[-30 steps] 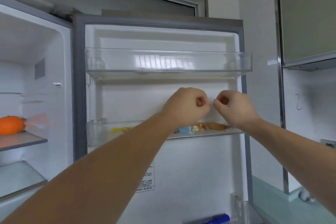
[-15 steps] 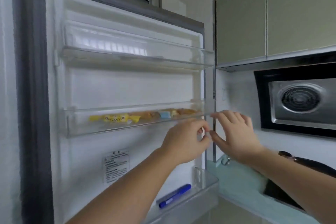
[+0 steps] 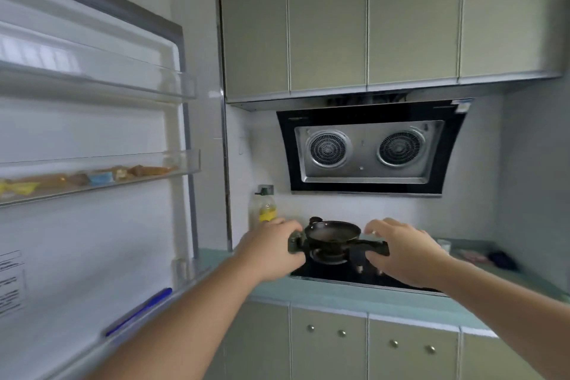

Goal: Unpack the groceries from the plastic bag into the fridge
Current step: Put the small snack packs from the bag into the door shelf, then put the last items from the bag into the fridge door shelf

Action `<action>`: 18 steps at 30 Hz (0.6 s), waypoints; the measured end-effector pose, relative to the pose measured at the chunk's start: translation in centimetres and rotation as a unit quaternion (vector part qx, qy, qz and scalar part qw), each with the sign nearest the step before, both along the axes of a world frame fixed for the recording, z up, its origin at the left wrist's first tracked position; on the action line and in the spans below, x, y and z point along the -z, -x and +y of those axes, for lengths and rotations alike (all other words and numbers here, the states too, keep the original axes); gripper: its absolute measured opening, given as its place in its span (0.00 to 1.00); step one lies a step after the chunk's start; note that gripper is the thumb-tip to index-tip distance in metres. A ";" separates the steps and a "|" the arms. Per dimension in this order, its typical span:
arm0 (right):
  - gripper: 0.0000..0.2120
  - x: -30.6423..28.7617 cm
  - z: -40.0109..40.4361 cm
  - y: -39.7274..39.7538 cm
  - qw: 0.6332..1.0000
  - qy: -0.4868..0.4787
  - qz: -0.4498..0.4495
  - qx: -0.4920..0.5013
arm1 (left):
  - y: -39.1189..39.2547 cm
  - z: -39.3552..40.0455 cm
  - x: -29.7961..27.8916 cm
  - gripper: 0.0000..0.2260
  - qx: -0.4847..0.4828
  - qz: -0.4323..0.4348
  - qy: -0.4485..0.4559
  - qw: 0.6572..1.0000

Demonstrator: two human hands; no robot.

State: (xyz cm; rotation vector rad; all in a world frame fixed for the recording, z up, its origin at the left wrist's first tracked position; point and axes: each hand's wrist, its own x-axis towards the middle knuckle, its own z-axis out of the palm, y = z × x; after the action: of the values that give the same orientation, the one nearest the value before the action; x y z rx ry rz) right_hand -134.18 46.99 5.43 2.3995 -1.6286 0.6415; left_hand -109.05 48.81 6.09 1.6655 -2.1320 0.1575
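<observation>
**Both hands out over the stove, fridge door hanging open on the left**

So the open fridge door [image 3: 92,163] fills the left side of the view. Its middle door shelf [image 3: 101,182] already has a row of small wrapped snacks [image 3: 101,176] lying in it: a yellow packet at the far left, a light blue one around the middle, and some brownish ones toward the right end. The upper door shelf [image 3: 98,71] looks like clear plastic with nothing I can make out in it. Down in the bottom door bin [image 3: 185,274] there's a blue pen-like thing [image 3: 138,311] lying at a slant.

The plastic bag isn't in view, so I can't say where it is.

Both arms are stretched forward. The left hand [image 3: 271,251] is held out in front of the stove [image 3: 364,274] with the fingers loosely bent and nothing in them. The right hand [image 3: 404,251] is the same deal, fingers spread and relaxed, palm down, holding nothing. The two hands are apart, one on each side of the small dark pan [image 3: 333,233] that sits on the burner. Whether either hand actually touches the pan support is hard to tell from this angle.

Behind the left hand there's an oil bottle [image 3: 266,208] with a yellow label standing on the light green countertop [image 3: 308,290] against the wall. Above the stove is a black range hood [image 3: 370,148] with two round fans, and pale green wall cabinets [image 3: 370,25] over that.
</observation>
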 end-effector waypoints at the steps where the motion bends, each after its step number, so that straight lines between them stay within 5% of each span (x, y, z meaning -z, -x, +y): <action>1: 0.17 0.3 0.9 2.7 1.000 -0.010 -0.003 0.018 | 2.5 -0.2 0.1 0.22 0.017 -0.001 0.003 1.000; 8: 0.25 2.9 9.2 22.9 0.983 -0.039 -0.016 0.176 | 21.8 1.3 2.8 0.19 0.143 0.029 -0.015 0.989; 18: 0.18 9.2 20.2 42.7 0.926 -0.124 -0.084 0.347 | 43.9 4.4 9.2 0.21 0.271 0.005 -0.101 0.957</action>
State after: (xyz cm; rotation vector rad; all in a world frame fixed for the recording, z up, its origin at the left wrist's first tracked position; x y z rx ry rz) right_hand -176.91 67.23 -3.80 1.7131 -2.5593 0.5283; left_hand -152.92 53.17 -3.06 1.1083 -2.5748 -0.2389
